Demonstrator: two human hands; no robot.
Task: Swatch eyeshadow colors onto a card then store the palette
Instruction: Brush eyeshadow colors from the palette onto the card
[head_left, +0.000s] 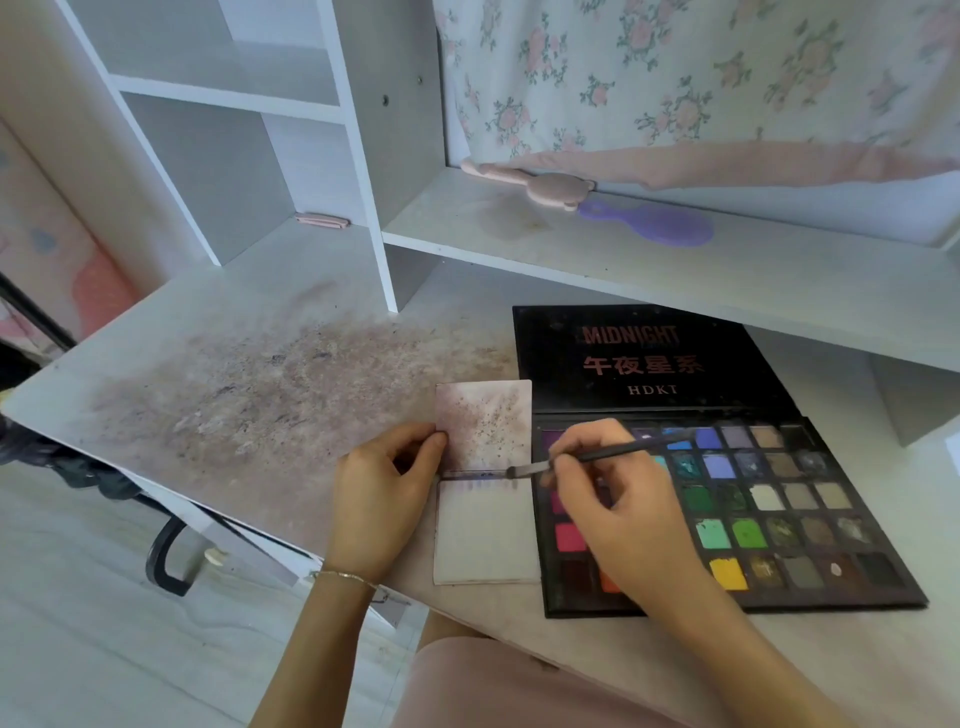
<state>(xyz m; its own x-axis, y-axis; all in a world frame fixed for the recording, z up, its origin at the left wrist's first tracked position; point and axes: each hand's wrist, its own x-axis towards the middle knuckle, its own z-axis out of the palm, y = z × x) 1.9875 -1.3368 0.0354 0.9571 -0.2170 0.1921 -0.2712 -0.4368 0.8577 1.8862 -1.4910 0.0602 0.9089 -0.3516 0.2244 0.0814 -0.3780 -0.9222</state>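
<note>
Right grip: my right hand (613, 514) pinches one thin dark brush (587, 458) between thumb and fingers, its tip touching the card at the fold.
Left grip: my left hand (384, 499) pinches the left edge of the card, thumb and forefinger curled on it, a thin bracelet (340, 576) at the wrist.
Card count: I see one folded card (485, 525), lying flat on the table (234, 332); the far half is speckled with purple-brown powder, the near half mostly pale, with a short row of purple strokes just below the fold.
Palette count: one black eyeshadow palette (810, 519), open, touching the card's right edge; its lid (644, 358) lies back flat, printed MIDNIGHT and HDKT.
Pans: five rows across several columns of blues, greens, greys, one yellow, reds and purples; I cannot give a full count.
In the way: my right hand and forearm cover the left columns of pans.
Table surface: a wide brownish powder stain to the left of the card.
Shelf (675, 260): one purple hairbrush (649, 223) and one pink bear-shaped item (545, 184), just beside each other, below a floral curtain (701, 73).
Cubby: one small pink flat item (322, 220) at the foot of the white shelving.
</note>
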